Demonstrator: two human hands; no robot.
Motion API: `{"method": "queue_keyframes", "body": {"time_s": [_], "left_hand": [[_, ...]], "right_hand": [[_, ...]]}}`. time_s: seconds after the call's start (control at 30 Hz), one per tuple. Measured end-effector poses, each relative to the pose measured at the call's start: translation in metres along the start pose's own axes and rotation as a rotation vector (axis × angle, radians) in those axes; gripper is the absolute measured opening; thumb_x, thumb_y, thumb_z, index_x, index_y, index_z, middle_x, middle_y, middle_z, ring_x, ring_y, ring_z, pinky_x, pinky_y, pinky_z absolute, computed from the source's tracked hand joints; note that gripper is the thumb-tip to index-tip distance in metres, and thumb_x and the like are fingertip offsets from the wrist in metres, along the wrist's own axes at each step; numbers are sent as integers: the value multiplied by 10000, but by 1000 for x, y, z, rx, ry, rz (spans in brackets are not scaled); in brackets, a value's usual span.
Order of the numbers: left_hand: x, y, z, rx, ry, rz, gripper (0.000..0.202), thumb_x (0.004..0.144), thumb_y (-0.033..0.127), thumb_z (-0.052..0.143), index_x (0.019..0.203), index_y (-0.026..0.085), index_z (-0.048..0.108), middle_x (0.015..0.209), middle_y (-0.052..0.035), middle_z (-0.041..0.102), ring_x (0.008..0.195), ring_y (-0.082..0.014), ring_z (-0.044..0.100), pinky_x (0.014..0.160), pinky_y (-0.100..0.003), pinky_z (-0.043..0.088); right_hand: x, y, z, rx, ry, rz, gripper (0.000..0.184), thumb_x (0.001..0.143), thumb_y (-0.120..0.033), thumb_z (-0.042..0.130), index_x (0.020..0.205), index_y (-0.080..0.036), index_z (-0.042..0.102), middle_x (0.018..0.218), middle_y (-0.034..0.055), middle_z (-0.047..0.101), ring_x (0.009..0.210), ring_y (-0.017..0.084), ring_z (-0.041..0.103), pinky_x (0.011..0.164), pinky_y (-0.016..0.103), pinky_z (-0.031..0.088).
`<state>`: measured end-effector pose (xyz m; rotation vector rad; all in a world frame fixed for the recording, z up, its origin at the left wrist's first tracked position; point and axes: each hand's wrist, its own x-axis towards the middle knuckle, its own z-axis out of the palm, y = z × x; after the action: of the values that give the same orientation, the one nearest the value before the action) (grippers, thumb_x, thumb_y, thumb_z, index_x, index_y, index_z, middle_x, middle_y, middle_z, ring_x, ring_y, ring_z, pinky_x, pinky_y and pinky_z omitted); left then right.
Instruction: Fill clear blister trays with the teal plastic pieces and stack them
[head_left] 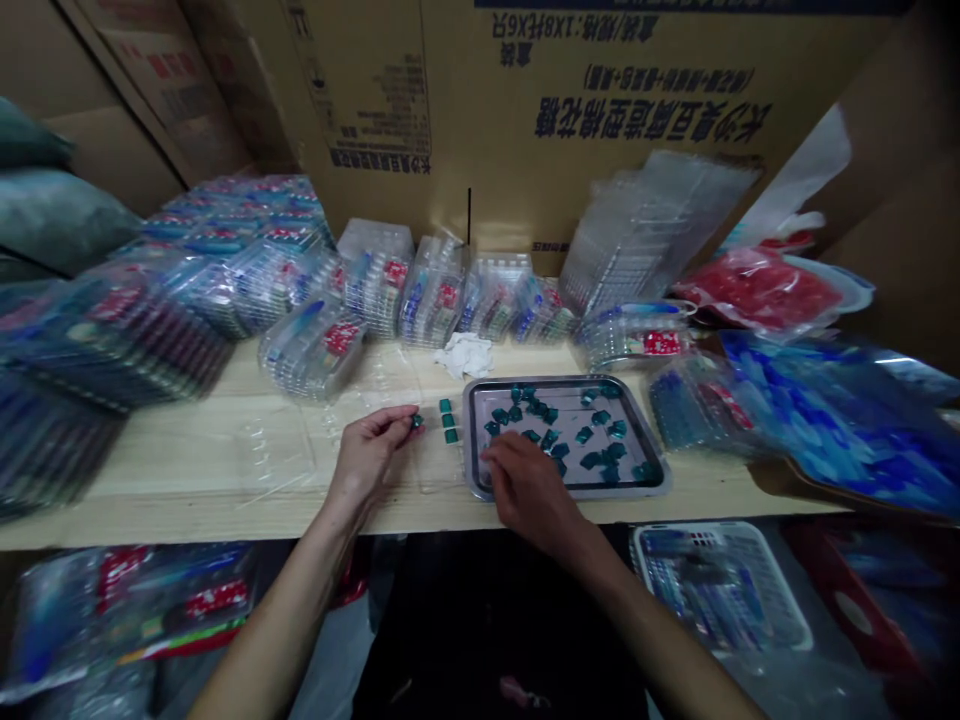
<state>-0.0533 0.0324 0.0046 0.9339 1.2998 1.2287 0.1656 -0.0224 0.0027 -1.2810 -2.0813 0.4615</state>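
tbh the main risk here is how small this stuff is. My left hand (369,452) has its fingers pinched shut on a tiny teal piece (417,421), so a weak pinch cd drop it & it'd prob skitter across the wooden shelf (180,500). Right hand (529,490) is curled down at the near-left corner of the steel tray (566,381), fingers right by the loose teal pieces (551,430), can't tell if it's holding any. Bumping the tray cd scatter them. Three more teal pieces (448,421) sit in a short row btw my hands, just right of the pinch, v easy to knock out of line w/ a careless move.
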Motion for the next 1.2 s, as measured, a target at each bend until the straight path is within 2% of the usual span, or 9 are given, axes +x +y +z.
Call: {"method": "queue_keyframes", "body": {"time_s": [0.1,0.23,0.33,0.73,0.83,0.9,1.03,1.13,1.2], "left_hand": [[-6,-12,-9,204,-77,107,375,684,400,804,961,154,747,899,-66,759,807,-188,704,805,-327,560],[-12,-32,5,455,-167,428,143,811,294,699,902,196,749,922,-66,748,873,-190,694,815,-321,555],[-10,-43,12,571,-219,641,123,875,235,619,895,205,737,924,-74,734,910,-189,691,826,-326,562],[-13,-53,-5,1024,-350,1000,285,932,139,462,1098,193,687,1110,-111,688,1000,-180,679,827,-264,577],[-9,-57,-8,1097,-361,1034,323,921,149,485,1188,223,652,1155,-108,673,1018,-205,669,810,-290,582],[-7,-58,-8,1147,-361,1024,353,916,148,494,1230,241,625,1152,-104,672,998,-211,668,777,-292,583],[-5,-54,-5,1188,-376,962,343,923,148,473,1219,252,612,1100,-87,688,940,-200,663,739,-286,570],[-8,-44,-3,1067,-358,885,340,927,162,465,1237,238,585,1073,-77,700,936,-190,667,795,-297,559],[-13,-35,3,904,-234,790,324,928,196,480,1238,217,574,1084,-86,697,940,-185,674,804,-293,554]], "right_hand": [[-17,-12,14,-68,-139,-78,258,842,-34,482,1000,-158,644,1093,109,649,1065,221,575,961,382,474],[-23,-17,28,-132,-192,-116,364,810,-11,497,1138,-100,625,1240,146,629,1201,243,530,1070,410,431],[-20,-16,29,-135,-220,-110,373,795,-5,496,1131,-93,631,1234,150,636,1200,242,539,1079,413,432],[-15,-19,24,-90,-254,-85,362,779,-4,513,1099,-110,646,1201,143,638,1144,220,556,1051,359,432],[-11,-10,17,18,-244,-72,348,804,-6,499,1086,-139,654,1167,101,660,1113,182,581,1012,302,449],[-9,4,9,61,-162,-27,357,815,0,475,1077,-167,651,1097,72,679,1058,164,604,958,284,470],[-4,41,-13,-218,123,325,296,876,-62,438,1083,-153,631,1049,124,659,1012,237,589,917,379,453],[-2,63,-24,-483,39,528,214,905,-190,493,1057,-120,625,1043,178,630,1009,307,558,866,428,413],[-2,72,-26,-543,-45,539,186,901,-217,510,1020,-132,624,1030,170,623,998,311,549,846,419,383]]}}
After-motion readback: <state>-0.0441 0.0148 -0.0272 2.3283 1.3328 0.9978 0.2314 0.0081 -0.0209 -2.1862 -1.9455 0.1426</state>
